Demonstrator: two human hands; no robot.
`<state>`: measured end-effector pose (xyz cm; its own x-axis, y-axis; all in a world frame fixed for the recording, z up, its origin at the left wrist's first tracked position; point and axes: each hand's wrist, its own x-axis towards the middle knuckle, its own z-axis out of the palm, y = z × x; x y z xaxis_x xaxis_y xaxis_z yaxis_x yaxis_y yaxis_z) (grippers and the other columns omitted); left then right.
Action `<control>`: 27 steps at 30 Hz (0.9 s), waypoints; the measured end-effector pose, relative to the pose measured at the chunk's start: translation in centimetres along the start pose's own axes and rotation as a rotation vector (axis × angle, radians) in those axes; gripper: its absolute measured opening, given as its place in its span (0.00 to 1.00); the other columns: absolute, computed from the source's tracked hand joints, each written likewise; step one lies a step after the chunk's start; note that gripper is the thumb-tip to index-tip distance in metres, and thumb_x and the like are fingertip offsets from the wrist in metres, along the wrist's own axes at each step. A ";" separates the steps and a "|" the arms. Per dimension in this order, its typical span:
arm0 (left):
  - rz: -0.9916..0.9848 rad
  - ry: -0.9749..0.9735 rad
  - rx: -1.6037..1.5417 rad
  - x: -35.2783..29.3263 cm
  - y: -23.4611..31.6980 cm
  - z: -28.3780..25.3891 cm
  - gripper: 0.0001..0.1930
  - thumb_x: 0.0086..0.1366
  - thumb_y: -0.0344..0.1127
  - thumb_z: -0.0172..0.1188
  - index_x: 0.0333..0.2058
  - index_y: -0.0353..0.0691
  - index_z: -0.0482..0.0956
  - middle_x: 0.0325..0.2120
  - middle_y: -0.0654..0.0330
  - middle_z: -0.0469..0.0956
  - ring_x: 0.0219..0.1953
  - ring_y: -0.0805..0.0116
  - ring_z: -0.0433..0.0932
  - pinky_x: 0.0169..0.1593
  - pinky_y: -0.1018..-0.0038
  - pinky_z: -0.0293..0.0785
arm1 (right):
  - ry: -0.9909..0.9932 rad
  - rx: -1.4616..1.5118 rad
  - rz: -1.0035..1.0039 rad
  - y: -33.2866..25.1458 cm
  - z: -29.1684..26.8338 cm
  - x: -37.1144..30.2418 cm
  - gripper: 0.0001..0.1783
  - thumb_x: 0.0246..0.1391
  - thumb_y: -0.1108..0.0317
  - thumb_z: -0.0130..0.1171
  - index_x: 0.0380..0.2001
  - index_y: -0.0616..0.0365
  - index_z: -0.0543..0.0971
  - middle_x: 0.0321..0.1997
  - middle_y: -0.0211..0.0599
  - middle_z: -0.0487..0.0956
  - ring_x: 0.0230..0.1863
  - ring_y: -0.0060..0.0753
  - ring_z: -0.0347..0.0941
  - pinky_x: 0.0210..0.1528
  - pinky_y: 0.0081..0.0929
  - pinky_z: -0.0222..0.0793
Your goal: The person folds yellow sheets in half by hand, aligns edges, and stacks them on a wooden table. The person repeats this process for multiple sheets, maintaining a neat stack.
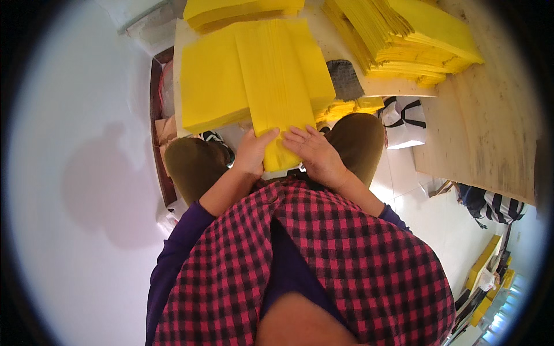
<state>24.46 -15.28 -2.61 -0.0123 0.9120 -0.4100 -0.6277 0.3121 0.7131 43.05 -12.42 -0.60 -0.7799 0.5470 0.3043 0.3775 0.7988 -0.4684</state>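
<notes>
Strip point(277, 86), yellow and long, lies lengthwise on top of the wide yellow stack point(210, 81) at the near left corner of the desk point(397, 88), and its near end comes out past the stack, above the space between our knees point(359, 138). Our left hand point(248, 154) pinches the left border of this end, with the thumb on top; our right hand point(320, 158) has its fingers laid over the right border, but we cannot tell if its thumb grips below. The main risk, we judge, is that a strong pull toward us could drag the upper sheets of the stack along by friction, and they could slip over the near edge of the desk. Also, if our two hands press unequally, the strip could twist or its layers could slide apart. For moving, the far side looks tight, because another yellow stack point(242, 12) lies there. Toward the right, only a narrow band of desk separates our stack from the yellow heap point(424, 55), and a dark cloth point(345, 79) partly fills it by the near edge. The freest room seems to be above our lap.
</notes>
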 end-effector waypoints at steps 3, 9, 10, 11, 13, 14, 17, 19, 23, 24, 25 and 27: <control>-0.015 0.007 -0.037 0.1 -0.2 -0.2 0.13 0.61 0.27 0.56 0.45 0.32 0.72 0.39 0.56 0.77 0.38 0.64 0.78 0.42 0.69 0.77 | 0.018 0.070 -0.029 0.3 0.0 -0.2 0.25 0.43 0.79 0.53 0.49 0.56 0.74 0.57 0.39 0.73 0.62 0.43 0.63 0.65 0.49 0.53; 0.007 -0.005 0.003 0.2 -0.2 -0.2 0.13 0.61 0.26 0.55 0.45 0.31 0.71 0.39 0.55 0.77 0.39 0.63 0.78 0.44 0.68 0.77 | 0.046 0.261 -0.024 0.5 -0.8 -0.9 0.23 0.49 0.66 0.60 0.50 0.56 0.74 0.57 0.43 0.72 0.62 0.45 0.63 0.65 0.45 0.52; -0.001 -0.006 0.004 0.1 -0.2 -0.2 0.14 0.61 0.26 0.55 0.45 0.31 0.71 0.40 0.54 0.77 0.40 0.62 0.78 0.44 0.68 0.77 | 0.113 0.413 0.020 0.5 -0.8 -1.0 0.24 0.49 0.64 0.61 0.51 0.57 0.73 0.57 0.44 0.71 0.63 0.45 0.63 0.65 0.43 0.52; -0.007 -0.008 0.006 0.1 -0.2 -0.3 0.14 0.61 0.26 0.55 0.46 0.31 0.71 0.40 0.54 0.77 0.40 0.62 0.78 0.44 0.67 0.76 | 0.182 0.562 0.064 0.5 -0.8 -1.1 0.26 0.49 0.62 0.62 0.51 0.58 0.73 0.58 0.46 0.71 0.63 0.46 0.63 0.65 0.42 0.52; -0.014 -0.016 0.007 0.2 -0.2 -0.3 0.15 0.62 0.27 0.55 0.47 0.31 0.70 0.41 0.54 0.76 0.41 0.61 0.78 0.45 0.66 0.76 | 0.268 0.712 0.227 0.7 -0.7 -0.9 0.28 0.49 0.62 0.63 0.52 0.63 0.71 0.60 0.51 0.68 0.63 0.48 0.61 0.64 0.36 0.54; -0.018 -0.021 0.007 0.3 -0.2 -0.4 0.15 0.62 0.27 0.55 0.48 0.32 0.70 0.42 0.54 0.76 0.42 0.61 0.78 0.45 0.65 0.76 | 0.306 0.606 0.261 0.8 -0.6 -0.7 0.29 0.48 0.61 0.63 0.52 0.63 0.71 0.60 0.51 0.67 0.63 0.49 0.61 0.64 0.36 0.54; -0.028 -0.011 0.012 0.4 -0.3 -0.5 0.16 0.62 0.27 0.55 0.48 0.32 0.70 0.43 0.54 0.76 0.42 0.61 0.77 0.46 0.66 0.76 | 0.344 0.319 0.357 1.0 -0.2 0.4 0.34 0.46 0.59 0.65 0.54 0.64 0.68 0.62 0.55 0.65 0.64 0.53 0.59 0.64 0.37 0.54; -0.027 -0.001 0.001 0.4 -0.4 -0.5 0.16 0.61 0.27 0.55 0.48 0.32 0.70 0.43 0.54 0.76 0.42 0.61 0.77 0.46 0.67 0.76 | 0.280 0.181 0.349 0.7 0.1 1.0 0.37 0.44 0.57 0.66 0.55 0.66 0.67 0.62 0.57 0.63 0.64 0.55 0.57 0.65 0.39 0.53; -0.007 -0.006 -0.045 0.5 -0.6 -0.5 0.16 0.61 0.27 0.56 0.48 0.33 0.70 0.42 0.55 0.76 0.42 0.62 0.77 0.46 0.67 0.75 | 0.184 -0.021 0.325 -0.2 0.5 2.1 0.42 0.42 0.54 0.66 0.55 0.70 0.64 0.63 0.60 0.60 0.65 0.57 0.55 0.66 0.42 0.50; -0.002 -0.012 -0.056 0.5 -0.6 -0.5 0.15 0.61 0.27 0.56 0.48 0.33 0.71 0.42 0.55 0.76 0.42 0.62 0.77 0.46 0.67 0.75 | 0.155 -0.029 0.358 -0.4 0.6 2.2 0.42 0.42 0.54 0.66 0.56 0.70 0.63 0.63 0.60 0.60 0.66 0.56 0.54 0.66 0.42 0.50; 0.001 -0.013 -0.050 0.5 -0.6 -0.5 0.15 0.61 0.27 0.56 0.47 0.33 0.71 0.42 0.55 0.76 0.42 0.62 0.77 0.46 0.67 0.75 | 0.143 -0.043 0.370 -0.5 0.7 2.4 0.42 0.43 0.54 0.65 0.56 0.70 0.63 0.63 0.59 0.60 0.66 0.56 0.54 0.67 0.42 0.49; 0.010 -0.019 -0.037 0.5 -0.7 -0.6 0.15 0.61 0.27 0.56 0.47 0.33 0.71 0.42 0.55 0.76 0.42 0.62 0.77 0.46 0.67 0.74 | 0.126 -0.063 0.382 -0.5 0.9 2.5 0.42 0.43 0.55 0.64 0.57 0.70 0.61 0.63 0.59 0.59 0.66 0.56 0.53 0.67 0.42 0.49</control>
<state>24.47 -15.17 -3.63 -0.0041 0.9199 -0.3921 -0.6561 0.2934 0.6953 40.48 -11.65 -0.32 -0.5117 0.8308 0.2188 0.6611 0.5434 -0.5173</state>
